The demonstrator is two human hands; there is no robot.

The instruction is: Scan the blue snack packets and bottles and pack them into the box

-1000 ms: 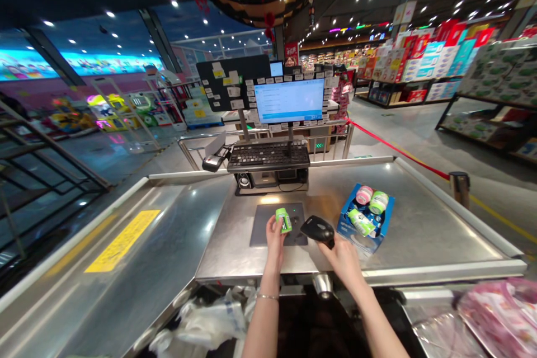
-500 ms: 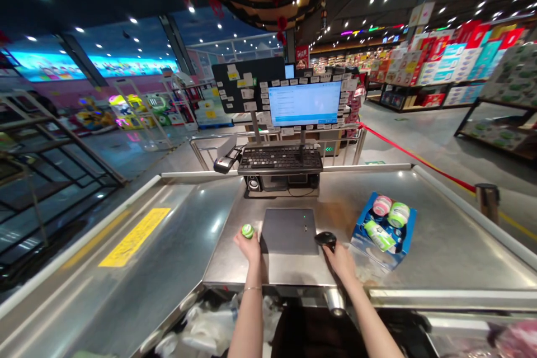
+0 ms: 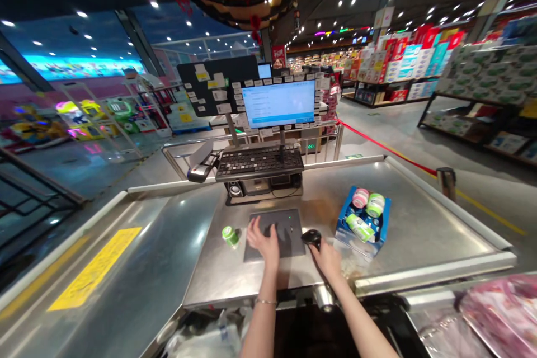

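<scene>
The right hand (image 3: 327, 260) keeps a narrow grip on a handheld barcode scanner (image 3: 312, 238) beside the dark scan pad (image 3: 292, 241), while the left hand (image 3: 263, 239) spreads wide over the pad, clear of the green-capped bottle (image 3: 230, 236) standing just left of it on the steel surface (image 3: 419, 224).

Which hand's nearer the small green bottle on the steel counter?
Left. The left hand is just right of the green bottle, not touching it, over the dark pad. The right hand is farther away, beyond the pad, holding the handheld scanner.

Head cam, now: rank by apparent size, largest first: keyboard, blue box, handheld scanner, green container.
1. keyboard
2. blue box
3. handheld barcode scanner and green container: unsure; the scanner looks bigger but may sit nearer the camera.
</scene>
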